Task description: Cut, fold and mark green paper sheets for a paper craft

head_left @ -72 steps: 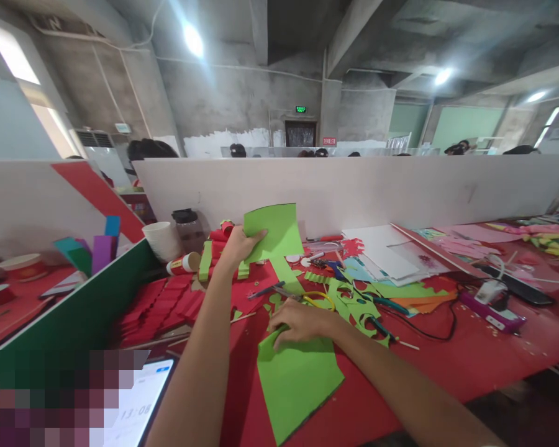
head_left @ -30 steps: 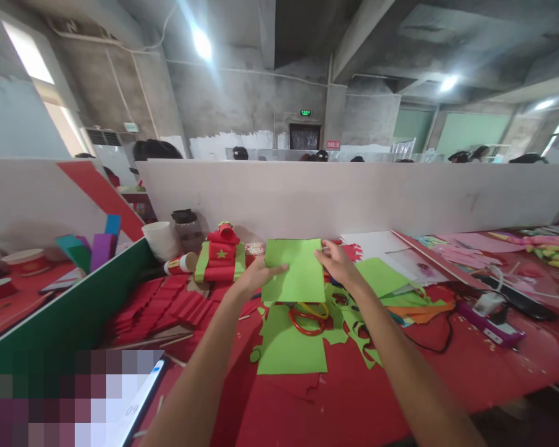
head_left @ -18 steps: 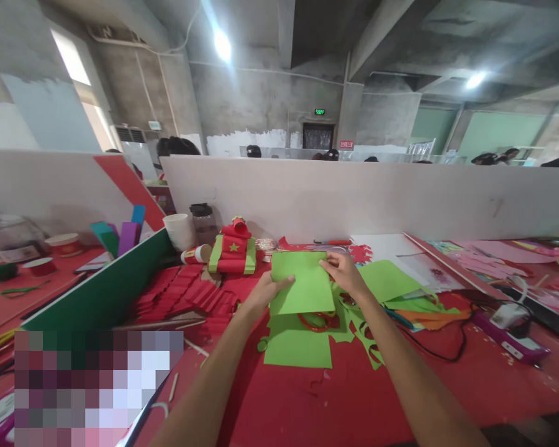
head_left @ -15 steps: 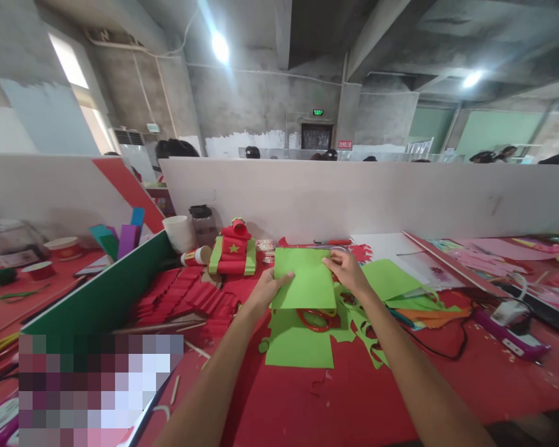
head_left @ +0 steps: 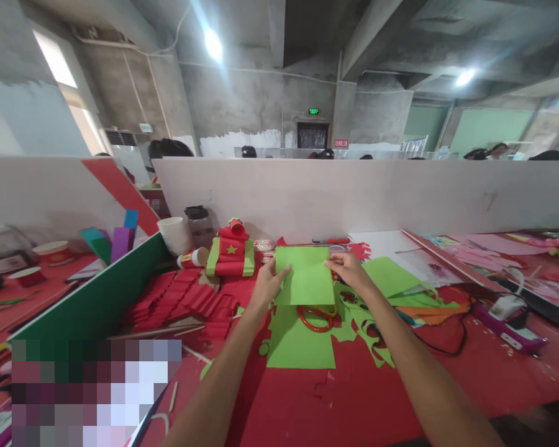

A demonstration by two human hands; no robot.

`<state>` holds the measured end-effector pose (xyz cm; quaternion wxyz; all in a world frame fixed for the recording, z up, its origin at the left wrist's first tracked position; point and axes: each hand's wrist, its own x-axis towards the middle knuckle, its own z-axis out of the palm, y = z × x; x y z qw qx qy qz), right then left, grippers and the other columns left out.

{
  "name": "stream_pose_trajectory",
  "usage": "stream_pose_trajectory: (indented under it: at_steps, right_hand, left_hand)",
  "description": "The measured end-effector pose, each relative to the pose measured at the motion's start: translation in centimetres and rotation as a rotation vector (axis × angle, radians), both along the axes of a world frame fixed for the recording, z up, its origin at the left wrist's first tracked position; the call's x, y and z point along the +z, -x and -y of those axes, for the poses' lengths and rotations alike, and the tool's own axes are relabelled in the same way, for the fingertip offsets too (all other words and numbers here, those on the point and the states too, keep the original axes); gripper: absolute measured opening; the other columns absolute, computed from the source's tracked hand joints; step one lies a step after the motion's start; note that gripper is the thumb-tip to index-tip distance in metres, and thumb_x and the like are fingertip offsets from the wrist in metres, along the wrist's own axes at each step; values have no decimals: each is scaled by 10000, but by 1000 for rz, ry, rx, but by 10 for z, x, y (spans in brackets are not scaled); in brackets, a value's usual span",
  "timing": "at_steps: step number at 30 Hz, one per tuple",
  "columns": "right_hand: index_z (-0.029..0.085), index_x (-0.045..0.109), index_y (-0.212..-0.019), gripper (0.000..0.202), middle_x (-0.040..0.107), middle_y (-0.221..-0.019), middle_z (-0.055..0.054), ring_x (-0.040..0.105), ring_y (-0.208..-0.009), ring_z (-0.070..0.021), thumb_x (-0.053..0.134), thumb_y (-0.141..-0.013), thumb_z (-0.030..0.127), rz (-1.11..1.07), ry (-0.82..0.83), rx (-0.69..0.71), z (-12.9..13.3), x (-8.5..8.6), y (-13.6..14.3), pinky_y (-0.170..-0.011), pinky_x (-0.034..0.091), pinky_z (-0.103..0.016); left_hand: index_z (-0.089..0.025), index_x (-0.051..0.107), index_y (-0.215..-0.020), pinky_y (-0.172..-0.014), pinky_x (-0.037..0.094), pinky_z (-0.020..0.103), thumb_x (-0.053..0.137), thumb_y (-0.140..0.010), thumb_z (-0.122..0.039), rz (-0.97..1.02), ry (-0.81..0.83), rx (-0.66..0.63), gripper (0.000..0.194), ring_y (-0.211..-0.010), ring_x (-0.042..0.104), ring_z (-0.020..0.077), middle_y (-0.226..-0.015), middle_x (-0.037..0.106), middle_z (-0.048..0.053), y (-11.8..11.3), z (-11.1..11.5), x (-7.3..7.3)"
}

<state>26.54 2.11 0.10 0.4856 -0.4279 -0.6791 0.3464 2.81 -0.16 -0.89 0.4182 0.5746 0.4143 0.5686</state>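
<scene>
1. Left hand (head_left: 266, 287) pinches the held green sheet (head_left: 306, 280) by its left edge; right hand (head_left: 351, 272) pinches its upper right corner;
2. it spans between both hands, near-square, no clear long axis; lower green sheet (head_left: 300, 355) lies nearer the body, under red scissor handles (head_left: 316, 329)

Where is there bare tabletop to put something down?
Two red tabletop patches: between left forearm and right forearm, nearer than the lower green sheet; and right of the right forearm, nearer than the purple power strip. Crowded: around the folded red strips and the cut green scraps.
</scene>
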Motion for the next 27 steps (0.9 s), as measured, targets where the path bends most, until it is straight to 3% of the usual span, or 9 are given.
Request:
stream_pose_trajectory:
  at_steps: [2, 5, 9, 15, 20, 23, 27]
  right_hand:
    - [179, 617, -710, 307, 629, -666, -13, 566, -602, -166, 719, -710, 469, 5, 1, -24, -1, 0, -2, -567, 429, -272]
    - [171, 657, -763, 328, 668, -723, -37, 591, -621, -183, 742, -678, 475, 2, 35, -49, -3, 1, -4, -570, 442, -285]
    - [164, 668, -759, 329, 651, -672, -24, 563, -553, -162, 752, -672, 471, 8, 38, -35, -2, 1, -4, -530, 432, -278]
    - [171, 686, -793, 319, 663, -692, -33, 581, -580, -170, 763, -664, 453, -5, 48, -51, -2, -1, -3, -521, 444, -277]
    - [154, 689, -791, 350, 691, -736, -58, 611, -629, -185, 752, -660, 471, 5, 15, -71, -3, 0, -3, -545, 464, -281]
    - [145, 692, -797, 352, 712, -787, -80, 632, -683, -202, 742, -670, 470, 9, -13, -76, -4, 0, -3, -601, 487, -295]
    - [150, 688, -788, 329, 717, -799, -86, 637, -702, -205, 737, -679, 457, -11, -44, -97, -7, -2, -4, -631, 492, -299]
  left_hand:
    - [-180, 620, -824, -732, 483, 304, 720, -683, -501, -82, -51, 81, 364, -773, 625, 193, -822, 685, 40, 3, -5, -2]
    - [-193, 525, -647, -578, 401, 251, 692, -703, -503, -193, -59, 182, 357, -574, 503, 135, -578, 524, -33, 8, -11, -8]
    - [-187, 533, -650, -486, 297, 237, 698, -680, -546, -213, -28, 189, 396, -473, 387, 101, -518, 431, -63, 11, -15, -13]
    - [-162, 631, -773, -564, 444, 276, 748, -607, -583, -170, 3, 151, 467, -631, 590, 187, -644, 618, 16, 13, -13, -11]
    - [-162, 653, -829, -713, 516, 319, 724, -668, -532, -150, -22, 122, 409, -812, 658, 231, -785, 687, 59, 12, -14, -9]
    - [-154, 668, -972, -788, 522, 332, 705, -722, -442, -165, -60, 159, 384, -894, 660, 225, -968, 700, 104, 12, -16, -9]
    - [-157, 620, -1198, -759, 537, 338, 670, -774, -369, -194, -41, 158, 476, -871, 659, 207, -1161, 655, 138, 12, -17, -11]
